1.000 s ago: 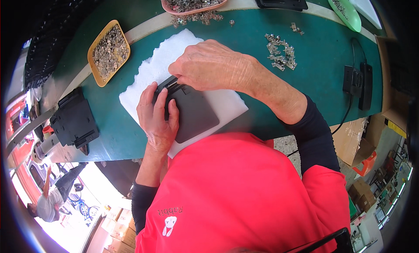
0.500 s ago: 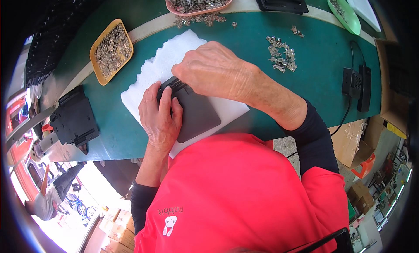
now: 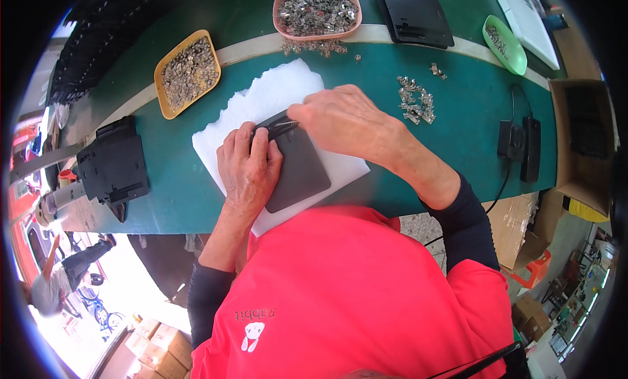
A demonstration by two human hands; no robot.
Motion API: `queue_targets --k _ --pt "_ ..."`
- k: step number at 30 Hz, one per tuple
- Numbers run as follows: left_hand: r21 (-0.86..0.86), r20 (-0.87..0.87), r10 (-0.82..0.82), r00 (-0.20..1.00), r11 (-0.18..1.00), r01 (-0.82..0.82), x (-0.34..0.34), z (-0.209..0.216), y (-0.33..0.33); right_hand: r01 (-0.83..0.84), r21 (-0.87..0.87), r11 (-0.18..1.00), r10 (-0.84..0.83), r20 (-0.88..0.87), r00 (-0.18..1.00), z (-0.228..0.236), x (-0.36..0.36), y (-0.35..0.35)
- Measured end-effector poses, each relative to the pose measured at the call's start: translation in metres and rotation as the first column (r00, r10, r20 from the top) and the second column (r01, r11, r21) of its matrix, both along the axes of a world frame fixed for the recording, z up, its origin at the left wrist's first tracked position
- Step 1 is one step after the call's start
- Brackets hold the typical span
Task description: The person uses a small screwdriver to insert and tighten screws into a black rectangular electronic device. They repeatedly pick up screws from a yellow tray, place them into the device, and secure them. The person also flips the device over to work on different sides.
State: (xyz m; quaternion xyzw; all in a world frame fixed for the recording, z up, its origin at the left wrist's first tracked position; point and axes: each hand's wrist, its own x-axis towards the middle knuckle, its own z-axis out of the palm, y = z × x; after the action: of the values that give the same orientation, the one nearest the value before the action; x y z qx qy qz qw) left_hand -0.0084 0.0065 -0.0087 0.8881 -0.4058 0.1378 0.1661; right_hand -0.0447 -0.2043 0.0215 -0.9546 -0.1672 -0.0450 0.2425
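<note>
A dark grey plastic casing (image 3: 297, 166) lies on a white foam sheet (image 3: 216, 140) in front of me. My left hand (image 3: 247, 166) grips the casing's left side, its fingertips near the black upper end. My right hand (image 3: 347, 120) is closed on a pair of thin metal tweezers (image 3: 282, 126), whose tips point left toward the left fingertips, over the black end of the casing. The back of the right hand hides most of the tweezers. Whether a small part sits between the tips I cannot make out.
Small metal clips fill a pink tray (image 3: 358, 30) and a yellow tray (image 3: 161, 94); a green tray (image 3: 520, 64) holds more. Loose clips (image 3: 417, 101) lie on the green table. Black casings (image 3: 121, 166) stand left and far right. A black power adapter (image 3: 510, 140) sits at right.
My right hand has shifted right and turned, so the tweezers now show. My left hand stays on the casing. The whole view has shifted slightly.
</note>
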Motion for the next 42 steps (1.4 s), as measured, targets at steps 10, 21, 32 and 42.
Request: queue_targets --k 10,21,32,42 --pt "-0.205 -0.033 -0.006 0.999 0.979 -0.001 -0.013 -0.012 0.014 0.049 -0.110 0.993 -0.055 -0.054 0.997 0.015 -0.015 0.015" --pt "-0.231 -0.068 0.002 0.998 0.973 -0.017 -0.014 -0.015 0.017 -0.046 -0.252 0.967 0.031 -0.065 0.997 0.017 0.003 0.022" --pt "-0.220 -0.057 -0.020 0.998 0.976 0.007 -0.014 -0.019 0.015 -0.181 -0.364 0.914 0.190 -0.012 0.982 0.020 0.013 0.021" --pt "-0.265 -0.013 -0.052 0.999 0.963 0.047 -0.011 -0.023 0.014 -0.449 -0.569 0.689 0.484 -0.100 0.869 0.050 0.028 0.054"
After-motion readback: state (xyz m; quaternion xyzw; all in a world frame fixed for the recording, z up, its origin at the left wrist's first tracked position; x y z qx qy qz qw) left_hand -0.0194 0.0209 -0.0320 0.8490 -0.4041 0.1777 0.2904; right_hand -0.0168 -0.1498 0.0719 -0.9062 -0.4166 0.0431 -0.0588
